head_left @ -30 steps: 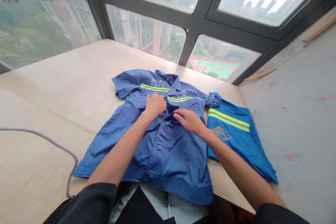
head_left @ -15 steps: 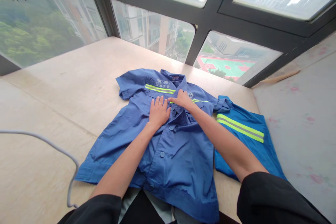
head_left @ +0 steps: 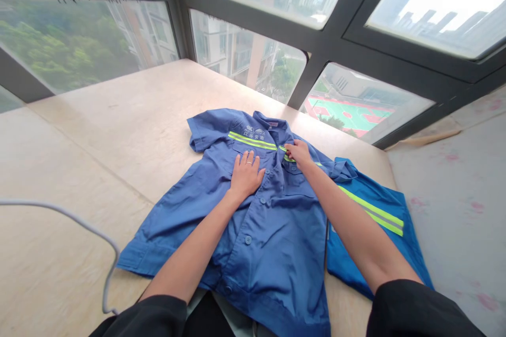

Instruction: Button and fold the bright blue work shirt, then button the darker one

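A blue short-sleeved work shirt [head_left: 272,253] lies front side up before me, its collar away from me and its lower edge hanging toward my lap. Buttons run down its middle, and yellow-green reflective stripes cross the chest. My left hand [head_left: 246,175] rests flat on the chest beside the button line, fingers spread, a ring on one finger. My right hand [head_left: 298,152] is closed, pinching the shirt's front at the chest stripe, just below the collar. The fingertips are partly hidden by the hand.
A brighter blue folded garment [head_left: 356,253] with reflective stripes lies on the right, partly under the shirt's sleeve. A grey cable [head_left: 79,222] curves across the pale stone surface [head_left: 79,158] at left. Windows with dark frames [head_left: 253,16] border the back; a floral-papered wall [head_left: 454,210] stands at right.
My right hand has moved to the right, away from my left hand, and the shirt's front edge lies differently at the chest. My left hand stays on the chest. The whole view has shifted slightly.
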Action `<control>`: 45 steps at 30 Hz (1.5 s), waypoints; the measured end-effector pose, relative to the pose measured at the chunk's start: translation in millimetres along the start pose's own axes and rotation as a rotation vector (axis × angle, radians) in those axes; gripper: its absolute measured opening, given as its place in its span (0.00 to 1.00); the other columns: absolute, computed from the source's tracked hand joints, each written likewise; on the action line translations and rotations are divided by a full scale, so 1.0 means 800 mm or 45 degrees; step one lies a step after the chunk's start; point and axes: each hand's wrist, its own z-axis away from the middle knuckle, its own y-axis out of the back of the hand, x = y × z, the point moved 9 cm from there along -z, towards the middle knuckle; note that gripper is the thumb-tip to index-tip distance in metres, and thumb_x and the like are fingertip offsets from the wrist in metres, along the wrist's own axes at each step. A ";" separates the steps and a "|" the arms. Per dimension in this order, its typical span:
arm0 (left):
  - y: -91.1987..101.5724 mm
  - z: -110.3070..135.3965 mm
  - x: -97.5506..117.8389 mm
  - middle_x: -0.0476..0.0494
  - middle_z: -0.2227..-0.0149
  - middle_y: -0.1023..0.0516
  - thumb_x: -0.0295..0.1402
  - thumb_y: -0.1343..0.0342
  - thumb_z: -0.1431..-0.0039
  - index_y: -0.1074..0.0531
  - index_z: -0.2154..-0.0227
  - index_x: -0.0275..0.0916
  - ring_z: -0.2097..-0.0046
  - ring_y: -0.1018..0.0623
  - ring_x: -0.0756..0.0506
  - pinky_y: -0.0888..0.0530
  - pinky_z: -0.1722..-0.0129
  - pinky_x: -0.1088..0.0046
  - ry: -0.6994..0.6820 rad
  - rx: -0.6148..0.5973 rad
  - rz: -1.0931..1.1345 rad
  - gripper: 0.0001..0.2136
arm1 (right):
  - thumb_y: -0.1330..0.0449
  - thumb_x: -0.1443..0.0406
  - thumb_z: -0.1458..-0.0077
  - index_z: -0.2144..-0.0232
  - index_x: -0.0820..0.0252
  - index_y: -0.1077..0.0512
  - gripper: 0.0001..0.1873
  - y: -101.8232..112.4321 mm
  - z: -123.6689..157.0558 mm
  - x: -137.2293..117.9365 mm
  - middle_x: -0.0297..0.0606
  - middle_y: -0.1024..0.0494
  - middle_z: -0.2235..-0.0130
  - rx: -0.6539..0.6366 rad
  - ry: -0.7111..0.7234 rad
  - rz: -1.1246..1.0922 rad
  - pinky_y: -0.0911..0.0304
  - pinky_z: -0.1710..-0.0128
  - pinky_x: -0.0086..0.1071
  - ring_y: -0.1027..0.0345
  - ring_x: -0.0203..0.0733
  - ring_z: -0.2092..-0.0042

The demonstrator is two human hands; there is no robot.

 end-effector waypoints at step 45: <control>0.001 -0.017 0.026 0.39 0.57 0.19 0.33 0.49 0.40 0.20 0.60 0.42 0.53 0.21 0.42 0.26 0.53 0.69 0.021 -0.434 0.456 0.12 | 0.47 0.71 0.41 0.64 0.59 0.26 0.10 -0.039 0.170 -0.063 0.39 0.23 0.63 -0.354 1.481 1.000 0.46 0.48 0.39 0.35 0.42 0.52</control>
